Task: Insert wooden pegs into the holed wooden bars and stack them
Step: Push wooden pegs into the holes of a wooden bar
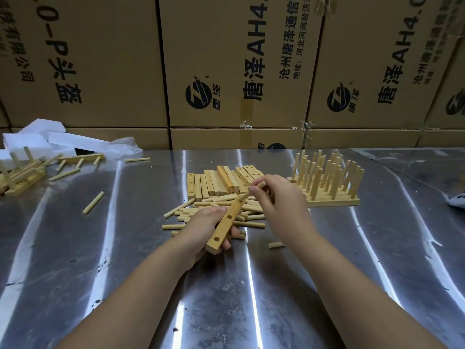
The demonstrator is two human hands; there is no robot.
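A holed wooden bar [224,223] is held slanting above the desk [276,293], with the fingers of the left hand [202,229] curled round its near end. The right hand [283,199] pinches a peg [245,195] at the bar's far end. Loose pegs [201,206] and bare bars [212,183] lie just behind, and pegged bars [329,183] stand to the right.

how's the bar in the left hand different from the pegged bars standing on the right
The held bar is off the table and tilted; the pegged bars lie flat on it, side by side. The held bar shows two empty holes, with one peg at its far end; the pegged bars bristle with upright pegs. Both are pale wood.
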